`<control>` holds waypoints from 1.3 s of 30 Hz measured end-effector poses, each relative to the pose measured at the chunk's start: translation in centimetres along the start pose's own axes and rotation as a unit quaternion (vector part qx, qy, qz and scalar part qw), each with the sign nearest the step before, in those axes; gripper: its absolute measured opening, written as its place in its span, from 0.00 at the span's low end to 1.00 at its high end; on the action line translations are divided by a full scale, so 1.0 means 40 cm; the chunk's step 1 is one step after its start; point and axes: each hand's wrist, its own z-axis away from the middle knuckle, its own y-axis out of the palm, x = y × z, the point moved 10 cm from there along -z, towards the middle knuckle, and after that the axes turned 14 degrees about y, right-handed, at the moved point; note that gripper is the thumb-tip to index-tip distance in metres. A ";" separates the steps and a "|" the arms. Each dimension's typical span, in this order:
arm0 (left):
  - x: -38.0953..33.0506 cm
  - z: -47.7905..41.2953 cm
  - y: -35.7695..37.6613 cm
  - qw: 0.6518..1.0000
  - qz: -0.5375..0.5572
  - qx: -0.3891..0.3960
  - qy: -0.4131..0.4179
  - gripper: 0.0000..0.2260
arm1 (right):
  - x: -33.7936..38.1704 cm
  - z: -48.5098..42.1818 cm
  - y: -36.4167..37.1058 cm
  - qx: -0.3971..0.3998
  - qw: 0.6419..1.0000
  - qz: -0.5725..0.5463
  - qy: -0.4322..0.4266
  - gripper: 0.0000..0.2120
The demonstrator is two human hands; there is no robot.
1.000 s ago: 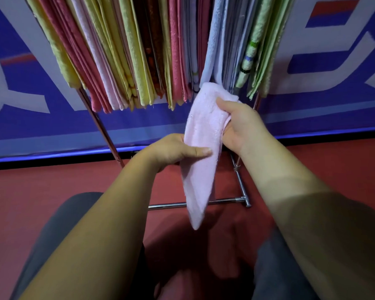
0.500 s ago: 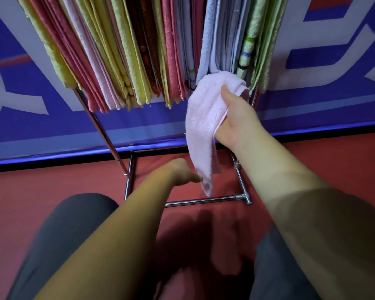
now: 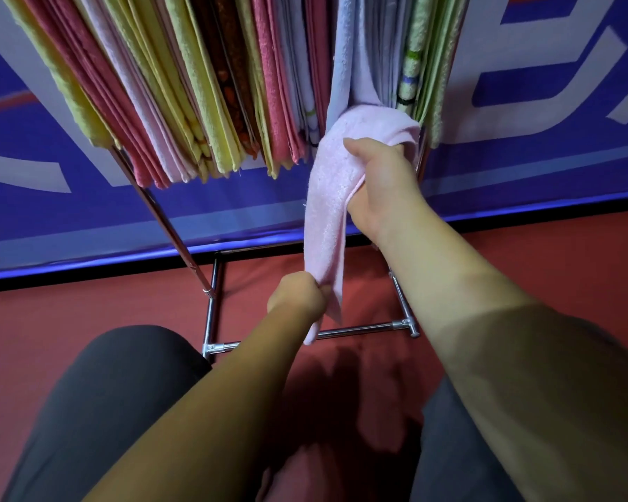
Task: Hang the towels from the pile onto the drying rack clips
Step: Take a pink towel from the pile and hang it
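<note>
My right hand [image 3: 381, 182] and left hand [image 3: 298, 297] grip the pink towel [image 3: 332, 211]; hanging towels [image 3: 203, 85] crowd the rack [image 3: 211, 313] above.

Dim indoor light; soft shadows on red floor [image 3: 559, 269]; wide-angle edge distortion.

Behind everything, a blue banner wall [image 3: 522, 168] printed with large white lettering and a thin red stripe at the left edge. Along its foot, a glossy violet-blue band catching the light, then a narrow black strip [image 3: 87, 284] where wall meets floor. Below that, a dull red floor [image 3: 559, 255], smooth and matte, spreading across the whole width. Soft shadows pooled on the red surface near the bottom centre. Even indoor lighting from above, no window in view, colours saturated, corners bent by the wide lens.
</note>
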 end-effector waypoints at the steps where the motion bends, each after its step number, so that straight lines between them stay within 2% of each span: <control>1: -0.009 0.005 -0.004 1.000 0.010 -0.013 0.000 0.16 | 0.002 -0.002 -0.002 -0.009 1.000 0.010 -0.007 0.40; 4: -0.048 0.006 -0.035 0.995 0.047 -0.082 0.038 0.16 | -0.009 -0.025 0.004 0.001 0.999 0.033 -0.002 0.51; 6: -0.050 -0.001 -0.067 0.989 0.074 -0.123 0.039 0.12 | -0.013 -0.029 0.006 0.003 0.999 0.044 0.004 0.53; 9: -0.012 -0.003 -0.111 0.981 0.096 -0.169 -0.001 0.11 | 0.005 -0.002 -0.015 -0.068 0.987 0.141 -0.028 0.48; 12: 0.023 0.000 -0.137 0.976 0.088 -0.201 -0.015 0.10 | 0.047 0.027 -0.028 -0.144 0.946 0.276 -0.093 0.43; 15: 0.030 0.003 -0.150 0.979 0.041 -0.198 -0.012 0.12 | 0.060 0.041 -0.031 -0.166 0.914 0.349 -0.121 0.40; 20: 0.034 0.000 -0.140 0.985 -0.013 -0.172 -0.014 0.13 | 0.057 0.049 -0.022 -0.158 0.891 0.406 -0.131 0.41; 23: 0.038 -0.005 -0.115 0.988 0.016 -0.150 -0.019 0.13 | 0.049 0.047 -0.020 -0.147 0.893 0.408 -0.119 0.43; 26: 0.026 -0.010 -0.057 0.994 0.064 -0.085 -0.021 0.15 | 0.041 0.041 -0.023 -0.145 0.896 0.404 -0.111 0.42; 29: -0.027 -0.011 0.014 0.996 0.085 0.011 0.031 0.19 | 0.036 0.031 -0.027 -0.161 0.892 0.408 -0.105 0.39; 32: -0.080 -0.013 0.065 0.986 0.093 0.080 0.111 0.28 | 0.024 0.023 -0.030 -0.158 0.898 0.398 -0.099 0.37; 35: -0.126 -0.008 0.035 0.979 0.126 0.038 0.156 0.28 | 0.011 0.018 -0.028 -0.155 0.902 0.390 -0.101 0.35; 39: -0.135 -0.014 -0.054 0.969 0.180 -0.103 0.136 0.28 | -0.011 0.010 -0.014 -0.121 0.950 0.282 -0.064 0.27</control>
